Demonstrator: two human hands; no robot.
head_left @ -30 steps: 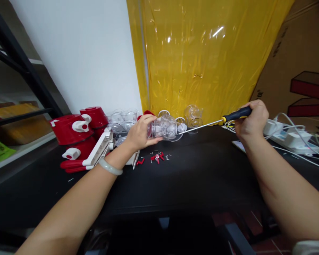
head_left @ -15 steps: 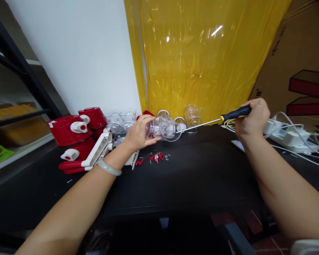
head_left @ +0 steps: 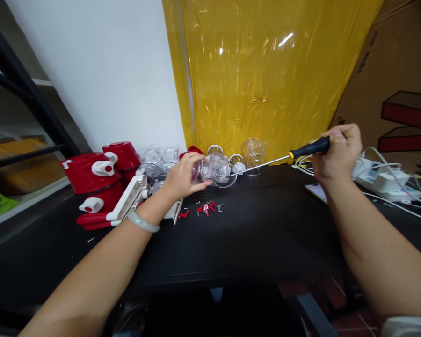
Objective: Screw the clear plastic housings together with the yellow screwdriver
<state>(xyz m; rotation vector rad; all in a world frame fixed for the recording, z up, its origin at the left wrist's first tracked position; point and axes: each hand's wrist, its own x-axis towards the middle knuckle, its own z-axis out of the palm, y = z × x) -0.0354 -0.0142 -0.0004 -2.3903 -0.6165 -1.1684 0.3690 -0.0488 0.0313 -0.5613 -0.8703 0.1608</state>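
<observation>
My left hand (head_left: 183, 177) is wrapped round a clear plastic cup-like part (head_left: 219, 168), held tilted above the black table with its wide rim towards the right. In my right hand (head_left: 338, 152) is a long screwdriver (head_left: 308, 148) with a black and yellow handle. Its thin shaft points left and down, and the tip lies at the clear part's rim or inside it; I cannot tell which. Beneath the clear part, small red pieces (head_left: 206, 208) and several screws (head_left: 220, 208) lie on the table (head_left: 252, 234).
Red housings (head_left: 91, 173) with white knobs stand at the left, beside white frame pieces (head_left: 128, 199). Several clear cups (head_left: 161, 154) and white slotted caps (head_left: 237, 161) sit along the back. A power strip (head_left: 386, 180) with white cables and a phone-like slab (head_left: 316, 192) are at the right.
My right hand has turned on the screwdriver handle and shifted slightly right and up. The left hand and the clear part have hardly moved.
</observation>
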